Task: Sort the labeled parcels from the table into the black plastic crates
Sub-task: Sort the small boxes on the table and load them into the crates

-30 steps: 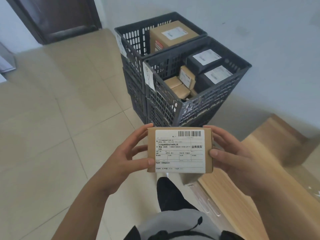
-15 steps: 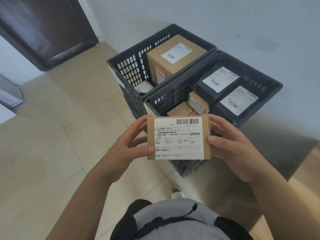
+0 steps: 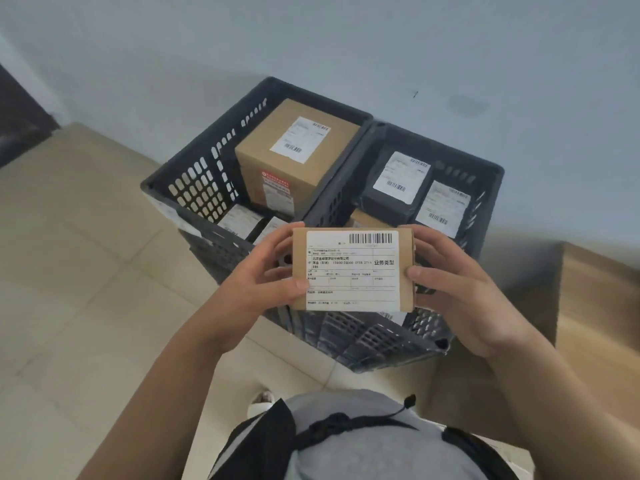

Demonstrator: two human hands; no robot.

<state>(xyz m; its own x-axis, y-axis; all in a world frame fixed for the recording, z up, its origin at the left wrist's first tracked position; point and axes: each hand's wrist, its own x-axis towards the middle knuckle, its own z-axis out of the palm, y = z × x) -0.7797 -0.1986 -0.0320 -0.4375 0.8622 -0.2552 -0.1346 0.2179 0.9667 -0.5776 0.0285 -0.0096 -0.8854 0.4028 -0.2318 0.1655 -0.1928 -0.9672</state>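
Note:
I hold a small brown cardboard parcel (image 3: 351, 270) with a white shipping label facing me. My left hand (image 3: 258, 277) grips its left edge and my right hand (image 3: 457, 282) grips its right edge. The parcel hangs over the near rim of two stacked black plastic crates. The left crate (image 3: 194, 183) holds a tall brown box (image 3: 294, 154) and small white-labeled parcels. In the right crate (image 3: 485, 178) lie two black labeled parcels (image 3: 398, 181) and a small brown one, partly hidden behind my parcel.
A wooden table (image 3: 595, 306) edge stands at the right, close to the crates. Beige tiled floor (image 3: 69, 271) stretches to the left. A pale wall rises behind the crates. A dark door sits at the far left.
I have stepped closer to the crates and the view now looks down into them. The parcel stays between both hands, now over the crates' near rim.

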